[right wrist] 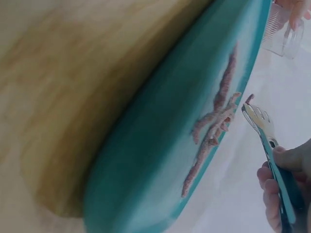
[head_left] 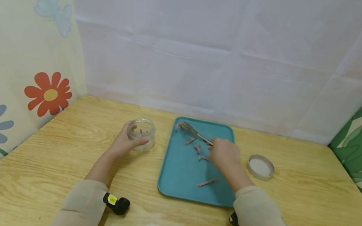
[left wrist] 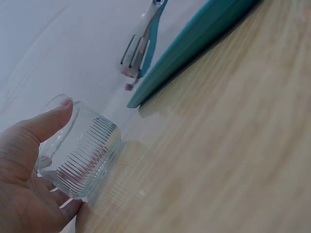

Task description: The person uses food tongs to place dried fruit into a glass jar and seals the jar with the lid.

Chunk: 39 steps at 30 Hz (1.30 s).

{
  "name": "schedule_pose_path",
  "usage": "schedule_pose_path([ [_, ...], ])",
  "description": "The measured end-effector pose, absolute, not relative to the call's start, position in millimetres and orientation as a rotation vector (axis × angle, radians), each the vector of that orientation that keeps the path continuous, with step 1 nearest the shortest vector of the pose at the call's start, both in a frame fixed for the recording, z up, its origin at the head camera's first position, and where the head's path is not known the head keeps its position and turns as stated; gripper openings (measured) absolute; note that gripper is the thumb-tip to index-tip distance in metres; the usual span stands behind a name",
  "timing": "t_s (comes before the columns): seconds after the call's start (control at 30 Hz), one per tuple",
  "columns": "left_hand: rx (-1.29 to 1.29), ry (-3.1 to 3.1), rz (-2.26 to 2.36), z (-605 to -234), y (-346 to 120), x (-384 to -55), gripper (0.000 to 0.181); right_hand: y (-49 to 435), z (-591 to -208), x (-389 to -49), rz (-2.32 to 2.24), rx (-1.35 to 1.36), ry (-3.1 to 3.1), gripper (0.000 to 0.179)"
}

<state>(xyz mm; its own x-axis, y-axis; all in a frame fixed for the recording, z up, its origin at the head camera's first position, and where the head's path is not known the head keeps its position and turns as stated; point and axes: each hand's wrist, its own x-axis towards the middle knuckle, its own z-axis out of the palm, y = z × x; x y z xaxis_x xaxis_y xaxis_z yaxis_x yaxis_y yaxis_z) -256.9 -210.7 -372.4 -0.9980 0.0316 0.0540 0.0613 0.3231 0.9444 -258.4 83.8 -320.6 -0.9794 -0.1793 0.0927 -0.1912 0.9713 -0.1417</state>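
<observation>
My left hand (head_left: pixel 122 141) holds a clear glass jar (left wrist: pixel 92 150) with ribbed sides, thumb on one side and fingers around the other. A few small brownish pieces show inside the jar. My right hand (head_left: pixel 226 154) grips metal tongs (right wrist: pixel 272 155) whose ends are slotted like forks. The tongs reach over the far left part of a teal tray (head_left: pixel 180 183). At their tips is a small pinkish-brown piece (right wrist: pixel 250 98); whether it is firmly pinched cannot be told. Several knobbly, powdery pinkish-brown strips (head_left: pixel 207 182) lie scattered on the tray.
A round lid (head_left: pixel 261 167) with a pale inside lies on the wooden table (head_left: pixel 311 215), right of the tray. White cloth (head_left: pixel 191 50) hangs behind the table, with flower-printed panels (head_left: pixel 49 95) at the sides. Each wrist carries a black camera (head_left: pixel 119 204).
</observation>
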Motion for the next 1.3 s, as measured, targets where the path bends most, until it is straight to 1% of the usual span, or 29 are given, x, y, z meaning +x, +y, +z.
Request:
schedule_pose_path([
  [0.33, -0.089, -2.557, -1.791, -371.9, -211.6, -257.2, 0.092, 75.5, -305.5, -246.3, 0.25, 0.374, -2.923, 0.022],
  [0.5, -0.084, -2.54, -1.821, -371.8, -211.1, -257.3, 0.093, 68.7, -301.3, -238.9, 0.27, 0.438, -2.823, 0.022],
  [0.83, -0.071, -2.531, -1.827, -371.7, -211.2, -257.8, 0.094, 50.5, -298.4, -229.0, 0.308, 0.57, -2.699, 0.013],
  [1.1, -0.085, -2.532, -1.833, -372.8, -212.1, -259.0, 0.092, 35.4, -297.4, -222.3, 0.229, 0.61, -2.726, 0.02],
  [1.3, -0.081, -2.533, -1.845, -372.8, -211.9, -258.9, 0.091, 30.7, -299.7, -220.1, 0.211, 0.623, -2.745, 0.02],
])
